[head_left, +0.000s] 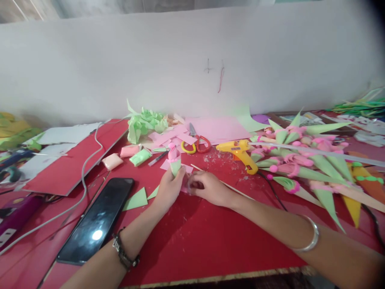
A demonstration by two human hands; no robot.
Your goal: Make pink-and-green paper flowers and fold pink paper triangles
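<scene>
My left hand is wrapped round a small paper figure, a light green cone with a pink band and a pink rounded top, held upright. Close beside it, my right hand has its fingers curled together at a pinkish, see-through bit that is too blurred to name. Just behind the hands lie pink paper pieces and a thin stick. Scissors with red and yellow handles rest farther back. To the left are green paper pieces.
A yellow glue gun with a long glue stick lies right of centre, beside a heap of green and pink paper cones. At left are a black phone, a red board, a white cable and clay packets.
</scene>
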